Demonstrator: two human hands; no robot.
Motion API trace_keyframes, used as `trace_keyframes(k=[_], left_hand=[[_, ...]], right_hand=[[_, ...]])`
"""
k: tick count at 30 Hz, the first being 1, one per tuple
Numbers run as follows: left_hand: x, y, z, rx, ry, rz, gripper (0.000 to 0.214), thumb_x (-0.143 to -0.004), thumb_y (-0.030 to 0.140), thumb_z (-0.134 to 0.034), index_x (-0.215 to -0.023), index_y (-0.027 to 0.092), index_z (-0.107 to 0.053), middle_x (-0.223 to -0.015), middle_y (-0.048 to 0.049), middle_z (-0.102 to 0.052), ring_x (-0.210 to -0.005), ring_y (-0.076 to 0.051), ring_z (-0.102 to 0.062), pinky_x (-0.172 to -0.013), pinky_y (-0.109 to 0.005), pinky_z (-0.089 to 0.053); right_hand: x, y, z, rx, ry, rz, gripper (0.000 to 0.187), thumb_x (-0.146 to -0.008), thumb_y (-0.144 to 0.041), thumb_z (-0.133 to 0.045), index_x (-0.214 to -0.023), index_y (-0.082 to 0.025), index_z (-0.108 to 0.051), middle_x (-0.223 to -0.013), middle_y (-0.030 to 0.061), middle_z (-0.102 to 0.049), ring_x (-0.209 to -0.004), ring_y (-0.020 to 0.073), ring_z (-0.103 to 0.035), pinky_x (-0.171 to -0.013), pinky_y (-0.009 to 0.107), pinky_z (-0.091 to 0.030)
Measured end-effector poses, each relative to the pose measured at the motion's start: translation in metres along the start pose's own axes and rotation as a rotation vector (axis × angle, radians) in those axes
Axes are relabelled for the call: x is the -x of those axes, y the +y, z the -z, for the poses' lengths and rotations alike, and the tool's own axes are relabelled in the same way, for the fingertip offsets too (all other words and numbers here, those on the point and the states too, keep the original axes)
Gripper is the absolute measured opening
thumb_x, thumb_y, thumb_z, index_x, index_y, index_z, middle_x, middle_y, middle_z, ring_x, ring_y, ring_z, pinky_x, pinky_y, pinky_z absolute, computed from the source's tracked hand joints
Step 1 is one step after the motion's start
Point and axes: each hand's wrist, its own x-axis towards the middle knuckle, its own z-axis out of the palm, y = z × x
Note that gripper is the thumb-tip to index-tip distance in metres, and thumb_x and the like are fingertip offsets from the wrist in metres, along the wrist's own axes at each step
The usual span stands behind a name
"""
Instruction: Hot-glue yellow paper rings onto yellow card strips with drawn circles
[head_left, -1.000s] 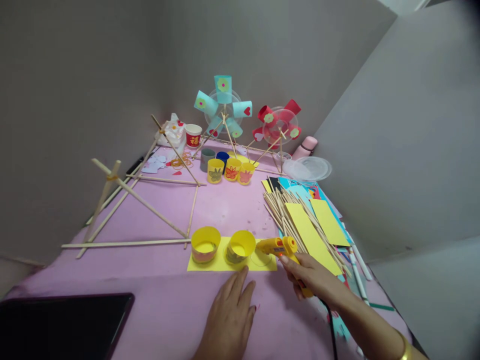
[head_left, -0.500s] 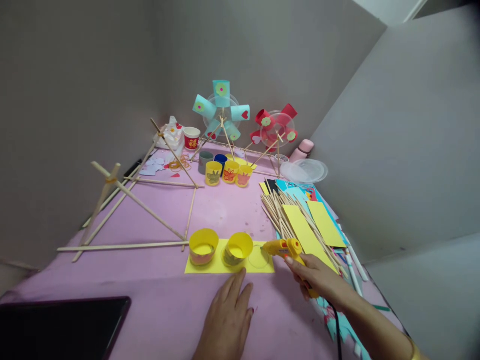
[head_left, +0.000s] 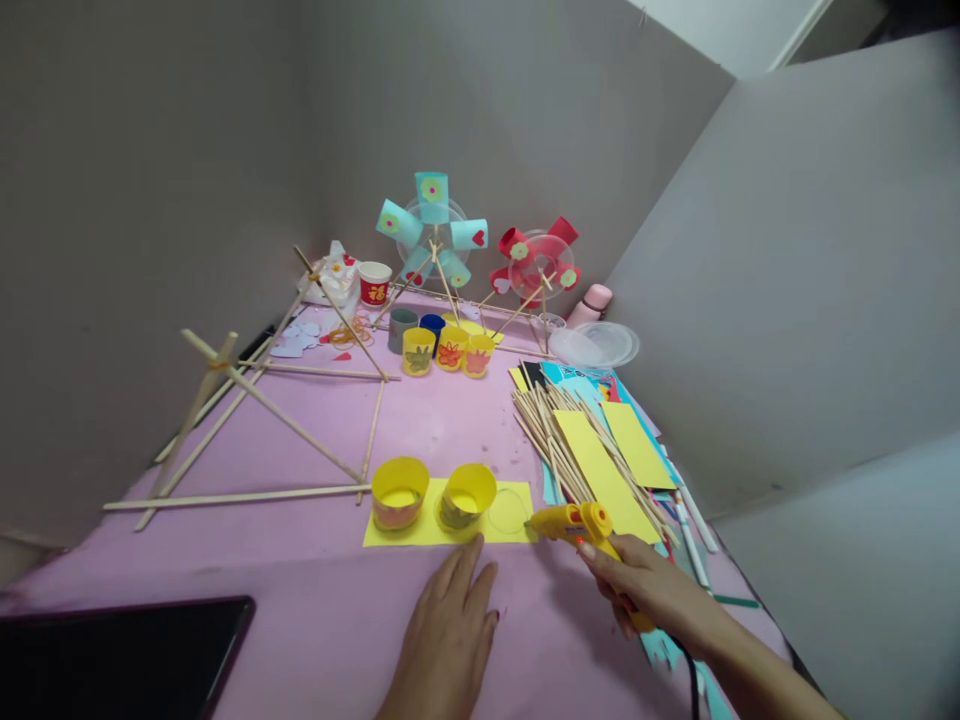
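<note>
My right hand grips a yellow hot glue gun, its nozzle pointing left near the right end of a yellow paper strip. A drawn circle shows on the strip just left of the nozzle. Two yellow paper cups stand on the same strip: the left cup and the right cup, both with open tops. My left hand lies flat with fingers stretched out, fingertips at the strip's lower edge below the right cup.
Left is a stick frame tied with rubber bands. Wooden sticks and yellow strips lie to the right. Behind stand small decorated cups, a blue paper wheel and a red one. A dark tablet lies front left.
The glue gun has shifted slightly down and away from the drawn circle, which now shows to the left of its nozzle. My left hand stays at the strip. The whole view has shifted a little.
</note>
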Motion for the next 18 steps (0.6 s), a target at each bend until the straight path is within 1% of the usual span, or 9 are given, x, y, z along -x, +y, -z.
trace_keyframes(k=[4,7,10,13,15,18], left_hand=[[0.001,0.001,-0.001,0.009,0.013,-0.002,0.037,-0.075,0.022,-0.062,-0.112,0.017,-0.06,-0.122,-0.0144,-0.062,-0.106,-0.026,-0.062,-0.081,-0.039,-0.057],[0.001,0.001,-0.001,0.007,0.021,0.0,0.038,-0.074,0.021,-0.063,-0.112,0.016,-0.06,-0.122,-0.0146,-0.062,-0.106,-0.026,-0.063,-0.08,-0.039,-0.058],[0.001,0.0,-0.002,0.006,0.027,0.002,0.038,-0.074,0.022,-0.063,-0.112,0.016,-0.06,-0.122,-0.0149,-0.062,-0.106,-0.026,-0.063,-0.08,-0.039,-0.058],[0.001,-0.001,-0.001,0.012,0.02,0.0,0.037,-0.075,0.022,-0.062,-0.112,0.017,-0.06,-0.123,-0.0148,-0.062,-0.106,-0.026,-0.062,-0.08,-0.038,-0.058],[0.0,-0.001,0.0,0.017,0.015,-0.005,0.037,-0.075,0.021,-0.062,-0.112,0.017,-0.06,-0.123,-0.0147,-0.062,-0.107,-0.026,-0.062,-0.081,-0.038,-0.057],[-0.001,-0.002,0.001,0.022,-0.001,-0.006,0.036,-0.076,0.02,-0.061,-0.112,0.017,-0.06,-0.123,-0.0143,-0.061,-0.107,-0.025,-0.062,-0.082,-0.037,-0.057]], right_hand=[[-0.001,0.002,-0.005,-0.019,-0.015,0.003,0.055,-0.068,-0.074,-0.052,-0.062,-0.021,-0.037,-0.05,-0.0111,-0.035,-0.037,0.0047,-0.039,-0.037,0.019,-0.036],[-0.004,0.006,-0.008,-0.02,-0.015,0.024,0.053,-0.071,-0.071,-0.052,-0.064,-0.021,-0.039,-0.052,-0.0104,-0.038,-0.037,0.0049,-0.041,-0.037,0.019,-0.035],[-0.007,0.007,-0.01,-0.033,-0.046,0.066,0.049,-0.075,-0.068,-0.052,-0.067,-0.021,-0.041,-0.052,-0.0108,-0.035,-0.037,0.0052,-0.04,-0.038,0.019,-0.037],[-0.009,0.005,-0.013,-0.027,-0.073,0.078,0.047,-0.076,-0.066,-0.052,-0.071,-0.021,-0.045,-0.052,-0.0107,-0.036,-0.036,0.0056,-0.041,-0.037,0.019,-0.037],[-0.01,0.003,-0.015,-0.016,-0.078,0.074,0.047,-0.076,-0.066,-0.052,-0.069,-0.021,-0.044,-0.052,-0.0103,-0.037,-0.036,0.0057,-0.043,-0.036,0.019,-0.035],[-0.012,-0.002,-0.018,-0.023,-0.091,0.077,0.049,-0.074,-0.068,-0.053,-0.067,-0.021,-0.043,-0.05,-0.011,-0.035,-0.035,0.0053,-0.041,-0.036,0.019,-0.036]])
